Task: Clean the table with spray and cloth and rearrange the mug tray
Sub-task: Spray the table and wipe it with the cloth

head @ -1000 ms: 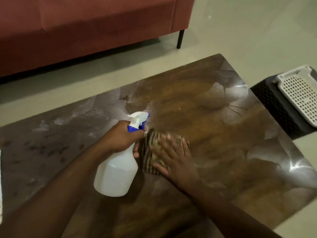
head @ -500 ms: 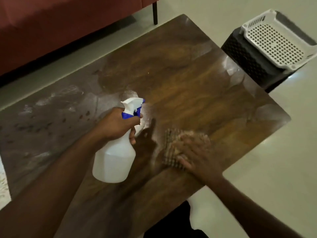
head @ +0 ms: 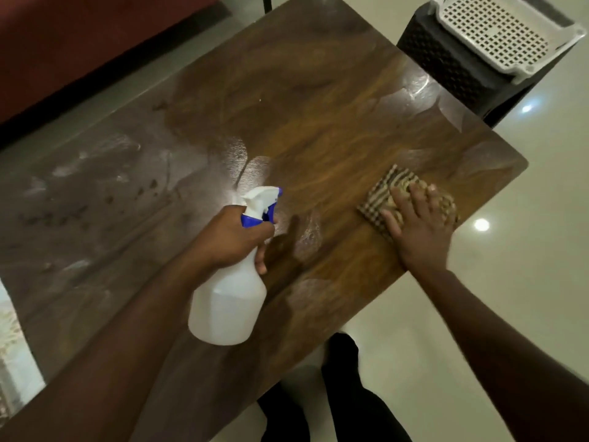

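Observation:
A brown wooden table [head: 318,100] fills the view, glossy on the right and dull with smears and dark spots on the left. My left hand [head: 234,237] grips the neck of a white spray bottle [head: 229,301] with a blue and white trigger, held above the table's middle. My right hand [head: 417,221] presses flat on a checked brown cloth [head: 381,199] near the table's right front edge. A white perforated tray [head: 497,30] sits on a dark stool at the top right. No mugs are in sight.
A red sofa [head: 79,43] stands beyond the table at the top left. The dark woven stool [head: 446,62] stands just off the table's right corner. My dark trouser legs [head: 344,393] are at the near edge, on a pale tiled floor [head: 526,199].
My right hand has slid the cloth rightward across the table to its right front edge. The view has swung right and down; the bottle stays in my left hand.

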A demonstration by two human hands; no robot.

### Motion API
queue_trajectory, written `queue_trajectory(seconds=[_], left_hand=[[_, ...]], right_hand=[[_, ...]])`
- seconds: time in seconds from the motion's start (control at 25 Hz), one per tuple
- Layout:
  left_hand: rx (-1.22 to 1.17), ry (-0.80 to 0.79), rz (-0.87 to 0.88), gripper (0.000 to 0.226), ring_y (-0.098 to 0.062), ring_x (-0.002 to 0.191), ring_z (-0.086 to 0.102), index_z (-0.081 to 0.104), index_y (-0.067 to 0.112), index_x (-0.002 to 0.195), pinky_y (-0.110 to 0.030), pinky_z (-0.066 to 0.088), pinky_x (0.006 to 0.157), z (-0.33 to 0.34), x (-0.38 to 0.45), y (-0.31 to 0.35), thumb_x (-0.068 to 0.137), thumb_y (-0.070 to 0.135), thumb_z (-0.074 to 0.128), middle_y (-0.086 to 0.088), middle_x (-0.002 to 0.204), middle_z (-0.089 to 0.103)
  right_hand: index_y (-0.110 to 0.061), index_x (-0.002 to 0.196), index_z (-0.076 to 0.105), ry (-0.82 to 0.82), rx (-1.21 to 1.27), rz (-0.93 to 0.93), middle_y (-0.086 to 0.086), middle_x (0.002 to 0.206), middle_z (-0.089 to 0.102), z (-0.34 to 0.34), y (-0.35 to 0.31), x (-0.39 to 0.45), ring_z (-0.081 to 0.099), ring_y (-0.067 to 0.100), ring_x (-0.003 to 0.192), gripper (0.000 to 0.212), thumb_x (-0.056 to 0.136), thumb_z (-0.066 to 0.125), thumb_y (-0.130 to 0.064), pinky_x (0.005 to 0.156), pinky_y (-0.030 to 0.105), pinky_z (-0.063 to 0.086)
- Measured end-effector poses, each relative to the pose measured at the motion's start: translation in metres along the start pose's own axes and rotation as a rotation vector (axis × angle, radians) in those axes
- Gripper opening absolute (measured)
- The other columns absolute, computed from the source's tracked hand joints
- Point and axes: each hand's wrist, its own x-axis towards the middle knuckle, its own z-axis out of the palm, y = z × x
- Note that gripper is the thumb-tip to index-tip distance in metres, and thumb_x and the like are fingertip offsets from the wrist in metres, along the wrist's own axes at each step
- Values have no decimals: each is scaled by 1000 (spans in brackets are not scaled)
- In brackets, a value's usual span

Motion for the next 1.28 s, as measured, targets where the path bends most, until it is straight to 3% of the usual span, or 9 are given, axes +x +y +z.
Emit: queue_trajectory(seconds=[0.08, 0.24, 0.44, 0.64, 0.8, 0.92, 1.04, 1.2, 1.28], left_hand=[[-5, -19, 7, 10, -20, 51, 68, 64, 17, 88, -41, 58, 81, -6, -5, -13, 91, 15, 55, -13, 56, 68], [-75, 2, 34, 26, -16, 47, 65, 57, 37, 91, -26, 58, 62, -33, -25, -38, 93, 11, 54, -11, 57, 66], [-185, 47, 27, 26, -18, 48, 65, 60, 36, 98, -34, 57, 62, -70, -47, -88, 94, 11, 54, -23, 73, 69], [-196, 40, -37, 21, -12, 44, 63, 62, 31, 95, -19, 54, 54, -78, -66, -124, 93, 11, 55, -8, 51, 64], [-227, 31, -42, 16, -21, 49, 67, 65, 22, 98, -26, 54, 59, -90, -73, -150, 92, 12, 55, -10, 54, 65], [-259, 76, -26, 16, -26, 50, 67, 67, 17, 92, -32, 55, 63, -105, -67, -161, 89, 9, 54, -14, 54, 65], [-294, 86, -4, 13, -29, 53, 68, 64, 9, 96, -43, 60, 71, -126, -63, -161, 86, 11, 56, -16, 55, 66], [-285, 72, -2, 15, -27, 54, 70, 63, 7, 96, -41, 60, 71, -148, -57, -160, 90, 19, 57, -9, 55, 67], [-260, 91, -44, 14, -22, 52, 69, 63, 7, 86, -36, 57, 68, -159, -40, -158, 91, 20, 58, -8, 54, 67]], right_hand=[[-25, 143, 36, -104, 71, -39, 10, 153, 29, 23, -78, -30, 21, 34, 142, 63, 93, 24, -62, 113, 56, 7], [-25, 136, 48, -116, -4, -718, 5, 146, 43, 41, -72, -111, 35, 29, 137, 54, 96, 28, -57, 111, 55, 22], [-19, 140, 42, -102, 23, -17, 15, 148, 38, 44, -118, -89, 32, 38, 136, 67, 94, 14, -60, 111, 60, 17], [-32, 138, 44, -153, -113, -878, 2, 148, 41, 57, -123, -199, 32, 28, 139, 48, 92, 51, -45, 106, 61, 28], [-28, 140, 38, -55, -83, -97, 11, 150, 36, 53, -152, -103, 26, 32, 140, 48, 95, 42, -44, 113, 54, 14], [-15, 131, 47, -26, -15, -482, 16, 136, 52, 97, -256, -145, 51, 39, 123, 48, 99, 28, -46, 110, 46, 15], [-37, 140, 35, -117, -165, -945, -3, 151, 34, 82, -217, -164, 32, 25, 139, 47, 95, 37, -48, 108, 56, 25], [-31, 145, 29, -64, -111, -165, 5, 155, 26, 63, -227, -38, 21, 30, 142, 57, 93, 19, -54, 110, 63, 17], [-22, 143, 36, -115, -54, -218, 12, 152, 31, 87, -304, -29, 24, 34, 140, 61, 94, 18, -53, 110, 64, 15]])
